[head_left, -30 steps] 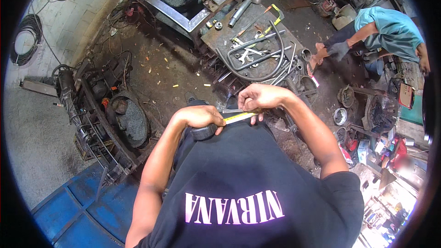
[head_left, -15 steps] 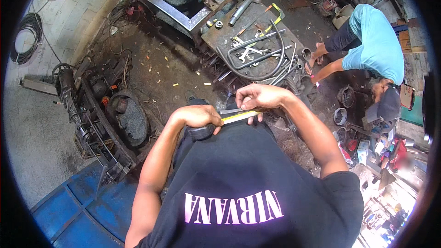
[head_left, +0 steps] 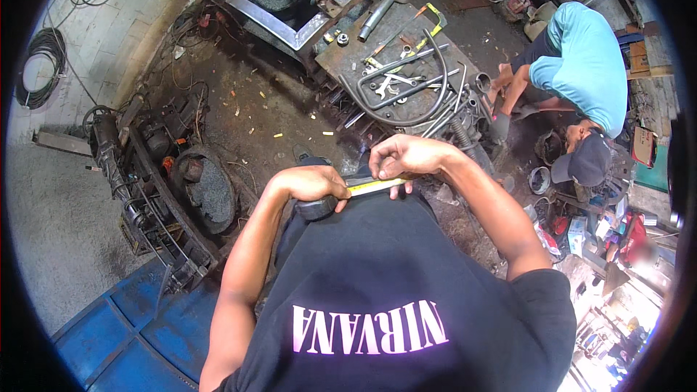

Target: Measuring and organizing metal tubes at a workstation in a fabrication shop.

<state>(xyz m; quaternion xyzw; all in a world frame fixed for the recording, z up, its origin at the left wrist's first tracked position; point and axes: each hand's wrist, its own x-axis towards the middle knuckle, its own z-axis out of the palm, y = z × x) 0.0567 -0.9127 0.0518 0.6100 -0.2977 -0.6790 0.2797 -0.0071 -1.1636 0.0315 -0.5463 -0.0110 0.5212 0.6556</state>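
Observation:
My left hand point(head_left: 311, 183) is closed around a tape measure, its dark case point(head_left: 316, 208) showing under the palm. From it a short length of yellow blade point(head_left: 369, 187) runs rightward to my right hand point(head_left: 406, 157). The right thumb and fingers pinch together near the blade's far end, with other fingertips below it. A narrow grey strip point(head_left: 357, 180) lies along the blade's far side between the hands; its full shape is hidden. Both hands are close in front of my black shirt.
Beyond my hands stands a metal worktable point(head_left: 341, 65) bearing wrenches point(head_left: 385, 86), a bent hose point(head_left: 444, 76) and a hacksaw point(head_left: 435, 22). A co-worker point(head_left: 588, 58) bends at the right beside a bucket point(head_left: 539, 180). Machinery point(head_left: 116, 152) with a pan of grey grit point(head_left: 210, 192) is on the left.
My right hand has shifted very slightly left, still pinching at the blade. The co-worker's head and arm have moved leftward, and the reaching hand is now lower beside the worktable.

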